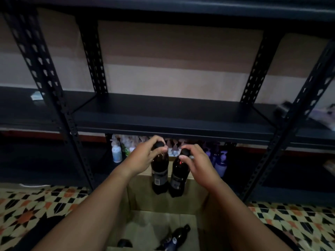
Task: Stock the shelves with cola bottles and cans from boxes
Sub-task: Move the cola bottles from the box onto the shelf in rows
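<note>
dim storeroom, patterned tile floor (36, 211), black metal shelf (172, 116) dead ahead with nothing on its middle board. each hand had a cola bottle pinched by the cap end: left hand (145, 156) on the left bottle (159, 171), right hand (197, 160) on the right bottle (178, 176), both hanging upright over the open cardboard box (137, 194), probably so they'd land standing. another bottle (174, 238) lay in the box.
</note>
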### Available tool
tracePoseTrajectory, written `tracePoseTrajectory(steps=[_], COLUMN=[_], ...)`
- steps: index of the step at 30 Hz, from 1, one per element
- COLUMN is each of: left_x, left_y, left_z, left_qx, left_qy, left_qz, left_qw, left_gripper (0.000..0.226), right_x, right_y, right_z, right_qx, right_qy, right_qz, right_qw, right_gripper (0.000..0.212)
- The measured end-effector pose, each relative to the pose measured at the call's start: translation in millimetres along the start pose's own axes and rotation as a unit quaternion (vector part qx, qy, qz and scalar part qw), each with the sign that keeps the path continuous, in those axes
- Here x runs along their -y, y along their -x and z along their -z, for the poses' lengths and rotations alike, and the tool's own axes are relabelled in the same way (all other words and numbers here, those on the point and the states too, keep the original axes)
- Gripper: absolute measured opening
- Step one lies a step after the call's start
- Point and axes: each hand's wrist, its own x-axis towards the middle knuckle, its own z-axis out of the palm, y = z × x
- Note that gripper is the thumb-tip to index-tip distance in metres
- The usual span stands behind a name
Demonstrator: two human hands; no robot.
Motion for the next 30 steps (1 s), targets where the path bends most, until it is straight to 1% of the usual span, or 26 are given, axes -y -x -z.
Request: tracePoseTrajectory(steps=[4,8,13,17,20,26,30], left_x=[-17,-27,-35,-54,-83,-171,-245], left_y=[-19,-41,-77,-111,-133,-174,-202], left_z=[9,7,12,37,67,142,199], left_qx=[-0.061,-0.132,-0.200,-0.222,-0.227,-0.232,-0.238], left_qy=[0.036,0.056,0.072,0.094,0.107,0.116,0.122], left_qz=[-0.024,-0.055,-0.102,-0.106,-0.115,-0.136,-0.136], left_qw=[0.997,0.988,0.972,0.965,0.961,0.956,0.954], left_gripper=[0.018,0.016,0.024,0.027,0.027,0.023,0.022], right_x=[18,32,50,68,92,171,234], right_y=[-23,-48,-89,-128,-157,-212,-256], right_z=[5,1,6,20,43,113,173], right_qx=[-0.093,-0.155,-0.222,-0.245,-0.247,-0.244,-0.257], right_qy=[-0.050,-0.103,-0.131,-0.150,-0.153,-0.174,-0.176], right_qz=[0.011,0.023,0.068,0.105,0.119,0.142,0.151], right_qw=[0.994,0.982,0.964,0.952,0.949,0.943,0.938], right_gripper=[0.035,0.032,0.031,0.032,0.031,0.030,0.031])
